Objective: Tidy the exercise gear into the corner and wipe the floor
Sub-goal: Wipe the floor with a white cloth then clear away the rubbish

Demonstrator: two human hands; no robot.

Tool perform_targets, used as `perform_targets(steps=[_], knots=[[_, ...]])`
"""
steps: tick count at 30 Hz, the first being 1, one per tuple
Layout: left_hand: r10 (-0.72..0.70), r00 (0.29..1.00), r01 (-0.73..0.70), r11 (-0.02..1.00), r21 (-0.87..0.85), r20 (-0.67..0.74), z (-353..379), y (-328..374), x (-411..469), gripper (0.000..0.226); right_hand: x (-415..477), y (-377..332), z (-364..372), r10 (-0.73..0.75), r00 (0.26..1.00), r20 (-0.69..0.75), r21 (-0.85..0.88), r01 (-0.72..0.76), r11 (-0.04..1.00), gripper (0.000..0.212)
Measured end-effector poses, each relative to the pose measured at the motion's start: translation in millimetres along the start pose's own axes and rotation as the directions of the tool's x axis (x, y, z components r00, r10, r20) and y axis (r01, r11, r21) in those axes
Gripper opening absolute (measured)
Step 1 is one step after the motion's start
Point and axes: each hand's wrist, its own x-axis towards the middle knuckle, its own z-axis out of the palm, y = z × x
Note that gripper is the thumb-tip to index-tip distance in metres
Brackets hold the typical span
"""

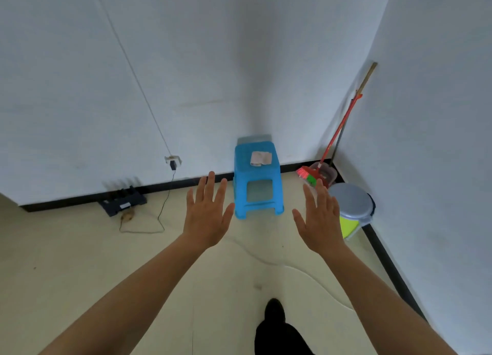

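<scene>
Head view shows us both hands empty with fingers spread, left hand [207,214] and right hand [320,220] flanking the upright blue stool [257,178] at frame centre, folded cloth [261,158] on its seat beyond the fingertips, neither hand clearly nearer.

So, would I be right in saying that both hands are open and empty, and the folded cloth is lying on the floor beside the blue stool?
Not quite. The head view shows the folded cloth lying on top of the blue stool, on its seat, not on the floor beside it. The rest holds: the left hand and the right hand are both open and empty.
</scene>
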Motion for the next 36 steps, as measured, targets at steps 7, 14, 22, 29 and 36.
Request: perform_targets(steps=[7,14,22,29,36], knots=[[0.059,0.993,-0.047,0.992,-0.113,0.101,3,-17,199,0.068,207,12,1,0.074,0.99,0.124,-0.022,-0.072,0.997,0.07],[0.126,0.97,-0.097,0.985,-0.144,0.207,74,-59,380,0.067,363,14,67,0.122,0.97,0.212,-0.056,-0.113,0.992,0.067],[0.245,0.838,-0.18,0.968,-0.178,0.488,238,-90,561,0.063,480,8,233,0.36,0.818,0.449,0.0,-0.403,0.915,0.062],[0.383,0.683,-0.368,0.916,-0.161,0.622,389,-100,622,0.067,534,7,383,0.335,0.742,0.581,-0.007,-0.407,0.913,0.069],[0.465,0.632,-0.449,0.872,-0.196,0.62,463,-123,616,0.075,547,16,455,0.266,0.751,0.604,-0.132,-0.235,0.963,0.081]])
